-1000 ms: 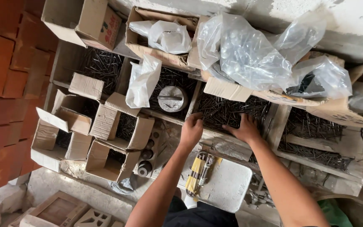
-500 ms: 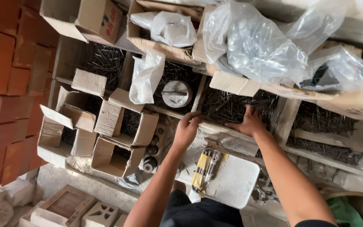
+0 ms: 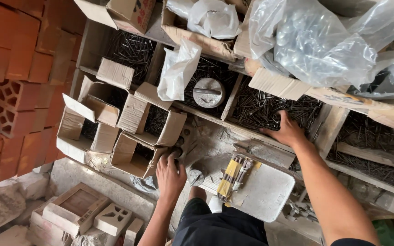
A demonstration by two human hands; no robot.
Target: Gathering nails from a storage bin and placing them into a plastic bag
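Left hand: down low, the left hand (image 3: 169, 175) curls its fingers over a small dark round piece (image 3: 175, 151) at the lip of an open carton (image 3: 137, 152); whether it truly grips it, I cannot tell from here.
Stool: a dusty white plastic stool (image 3: 263, 191), flat and scuffed, carries a yellow-backed pack of metal parts (image 3: 233, 175), untouched.
Weight: a small grey knobbed piece (image 3: 196, 175) sits just beside the stool's edge.
Right hand: the right hand (image 3: 288, 132) lies spread, palm down, on the nails (image 3: 270, 109); nothing lifted clear.
Nails: thin, dark, loose steel, heaped in a rough wooden tray (image 3: 329, 125).
Progress: by my reading, both hands have only just reached their picks; nothing is gathered on the stool so far.
Disc: a grey round metal disc (image 3: 208, 92) with a bar handle rests on the next tray's nails.
Bags: crinkled clear plastic bags (image 3: 315, 43) bulge over the far cartons.
Bricks: hollow red bricks (image 3: 12, 91), matte and stacked, on the left.
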